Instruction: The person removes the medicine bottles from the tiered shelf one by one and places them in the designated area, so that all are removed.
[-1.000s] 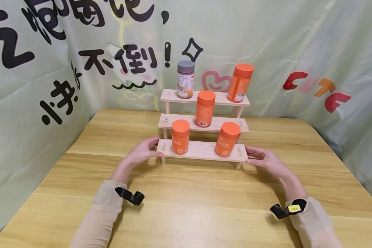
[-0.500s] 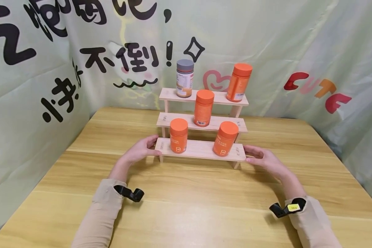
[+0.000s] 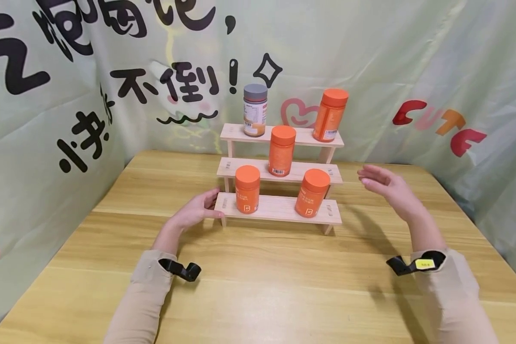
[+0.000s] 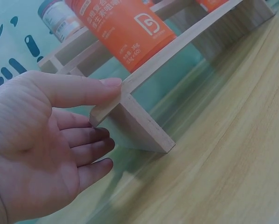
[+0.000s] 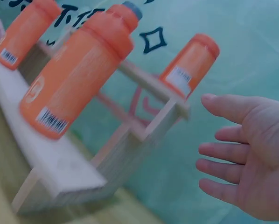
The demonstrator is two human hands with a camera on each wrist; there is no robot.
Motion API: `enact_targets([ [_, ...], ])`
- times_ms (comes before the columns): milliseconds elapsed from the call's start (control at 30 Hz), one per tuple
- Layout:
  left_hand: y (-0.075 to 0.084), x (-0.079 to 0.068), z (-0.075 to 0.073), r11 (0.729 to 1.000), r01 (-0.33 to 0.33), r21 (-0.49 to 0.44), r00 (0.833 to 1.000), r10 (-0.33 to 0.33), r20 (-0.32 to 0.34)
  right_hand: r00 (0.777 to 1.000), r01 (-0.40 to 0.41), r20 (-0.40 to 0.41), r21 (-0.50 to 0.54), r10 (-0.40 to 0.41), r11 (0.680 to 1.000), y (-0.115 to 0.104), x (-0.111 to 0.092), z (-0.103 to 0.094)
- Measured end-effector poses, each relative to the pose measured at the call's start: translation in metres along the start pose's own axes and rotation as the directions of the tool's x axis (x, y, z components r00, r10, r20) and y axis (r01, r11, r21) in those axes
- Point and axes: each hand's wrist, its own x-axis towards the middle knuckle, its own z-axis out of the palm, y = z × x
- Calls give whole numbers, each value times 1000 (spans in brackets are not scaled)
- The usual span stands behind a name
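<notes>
The left wrist view shows the left hand's point(image 4: 37, 144) lower fingers, loosely curled beneath, hidden from the head view; thumb and forefinger pinch the lowest shelf's left end. The right hand point(image 3: 391, 191) is raised, fingers spread, beside the wooden rack point(image 3: 278, 205). Bearing five jars point(image 3: 281, 155), the rack stands between both hands, toward the table's point(image 3: 258, 286) far edge.

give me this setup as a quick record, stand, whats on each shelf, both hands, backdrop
stand: wooden stand, three shelves, on a wooden table
top shelf: grey-capped bottle left, orange bottle right
middle shelf: one orange bottle, near centre
bottom shelf: two orange bottles, apart
left hand: holds the bottom shelf's left end
right hand: apart from the stand, touching nothing
backdrop: pale cloth with black characters and "CUTE"
</notes>
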Motion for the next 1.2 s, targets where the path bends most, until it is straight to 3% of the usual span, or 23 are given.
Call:
enact_targets([
  [133,-1,-4,0,999,-37,10,999,37,7,998,-51,-49,-11,50,999,-26,13,-12],
  [233,-2,-4,-1,998,-60,15,998,60,17,996,-33,-85,-10,32,999,-43,22,-19],
  [467,-2,-2,1,1000,2,-20,1000,-2,-8,993,3,-117,4,-2,1000,-76,49,-22],
  [700,-2,-2,1,1000,6,10,1000,-6,-17,986,-14,-165,65,24,998,-104,80,-14],
  [900,0,-3,1,1000,20,1,999,-20,-25,988,20,-157,134,2,991,-111,100,-3],
  [1200,-1,-3,1,1000,13,1,1000,-13,-22,984,24,-180,137,2,990,-109,113,9],
])
